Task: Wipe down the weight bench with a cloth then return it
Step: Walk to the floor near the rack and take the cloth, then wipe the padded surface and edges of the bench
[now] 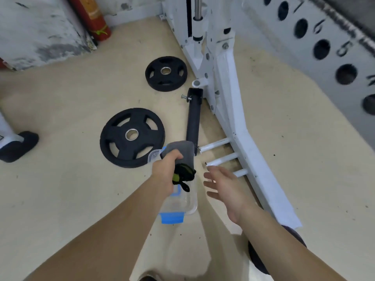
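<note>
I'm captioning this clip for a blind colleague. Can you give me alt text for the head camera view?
Seen from above, the left hand grips a grey cloth over a clear plastic container on the floor, while the right hand hovers open beside it. Two black weight plates lie on the beige floor beside a white rack frame.

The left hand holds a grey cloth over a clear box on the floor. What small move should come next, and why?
Probably lift the grey cloth clear of the clear box. The left hand already grips it, together with something black and yellow, directly above the box, and the right hand hangs open beside it. No bench pad is in view, so the wiping seems not yet begun.
</note>
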`<state>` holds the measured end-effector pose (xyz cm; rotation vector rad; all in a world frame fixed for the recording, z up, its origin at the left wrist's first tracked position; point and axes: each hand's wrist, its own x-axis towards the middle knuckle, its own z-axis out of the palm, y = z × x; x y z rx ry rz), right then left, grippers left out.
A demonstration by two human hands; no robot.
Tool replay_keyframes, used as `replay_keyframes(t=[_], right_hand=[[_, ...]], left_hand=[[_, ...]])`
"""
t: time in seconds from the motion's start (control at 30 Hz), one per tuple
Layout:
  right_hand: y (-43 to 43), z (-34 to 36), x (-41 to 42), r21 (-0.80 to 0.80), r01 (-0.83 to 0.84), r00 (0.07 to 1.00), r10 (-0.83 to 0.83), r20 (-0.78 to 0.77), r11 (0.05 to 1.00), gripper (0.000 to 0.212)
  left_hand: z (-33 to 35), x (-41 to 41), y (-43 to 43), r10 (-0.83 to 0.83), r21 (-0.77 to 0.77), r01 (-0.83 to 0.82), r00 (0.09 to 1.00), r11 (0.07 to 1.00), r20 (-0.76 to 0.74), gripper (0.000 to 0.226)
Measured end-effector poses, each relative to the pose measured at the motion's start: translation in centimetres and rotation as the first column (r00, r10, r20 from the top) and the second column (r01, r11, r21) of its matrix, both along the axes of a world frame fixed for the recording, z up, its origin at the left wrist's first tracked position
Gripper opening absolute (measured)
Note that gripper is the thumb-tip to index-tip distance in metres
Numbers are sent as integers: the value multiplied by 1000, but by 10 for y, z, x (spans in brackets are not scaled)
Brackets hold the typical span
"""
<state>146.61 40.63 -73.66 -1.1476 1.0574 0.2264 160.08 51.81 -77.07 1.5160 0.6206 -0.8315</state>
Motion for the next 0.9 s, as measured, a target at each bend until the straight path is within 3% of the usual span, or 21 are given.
replay_keyframes(t=[0.07, 0.13, 0.33, 0.53, 0.7, 0.9], right_hand=[[-2, 60, -14, 53, 95, 995, -96, 7, 994, 37], [-7, 127, -27, 93, 132, 991, -135, 24, 987, 35], [-28, 338, -61, 52, 130, 990, -133, 54, 990, 40], [-70, 523, -150, -1, 279, 959, -278, 61, 960, 35], [-114, 631, -249, -60, 305, 948, -298, 113, 950, 38], [-135, 697, -353, -140, 451, 887, -425, 178, 882, 19]], left_hand=[[72, -17, -5, -8, -85, 7, 1000, 996, -18, 34], [147, -42, -12, -78, -136, 71, 996, 988, -41, 36], [376, -125, -29, -302, -172, 306, 952, 936, 53, 25], [564, -208, -63, -479, -191, 503, 863, 843, 163, 39], [654, -279, -93, -634, -228, 663, 749, 713, 192, 45], [697, -340, -137, -775, -275, 813, 577, 514, 256, 56]])
